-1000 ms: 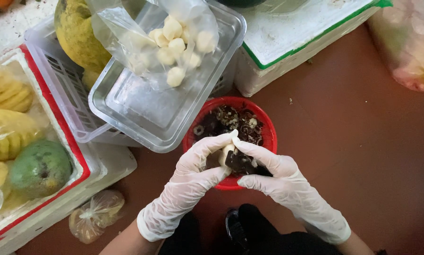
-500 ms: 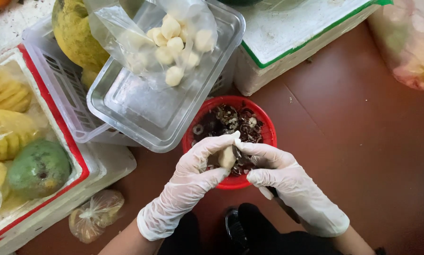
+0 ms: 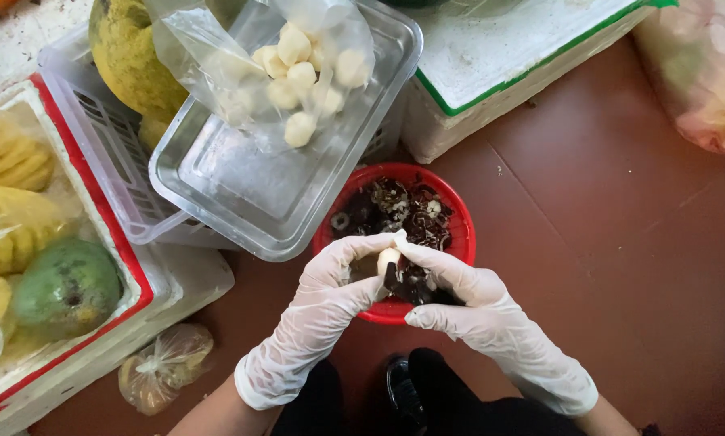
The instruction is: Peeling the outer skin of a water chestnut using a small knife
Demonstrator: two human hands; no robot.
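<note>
Both my hands wear white gloves and meet over a red bowl (image 3: 463, 234) filled with dark peelings. My left hand (image 3: 330, 291) pinches a small, partly peeled white bulb (image 3: 387, 259) at its fingertips. My right hand (image 3: 459, 303) closes around a dark-handled knife (image 3: 417, 288), whose blade rests against the bulb. A clear plastic bag (image 3: 298, 73) of several peeled white pieces lies in a clear plastic tray (image 3: 249, 186) just beyond the bowl.
A red-rimmed white crate (image 3: 136, 282) at left holds a green mango (image 3: 65, 287) and bagged yellow fruit (image 3: 11, 222). A white foam box (image 3: 492, 73) with green edge stands behind. A small knotted bag (image 3: 165, 367) lies on the brown floor (image 3: 621, 242).
My hands stay over the red bowl while the bulb turns slightly between the fingers. My right hand has shifted a little against it.
</note>
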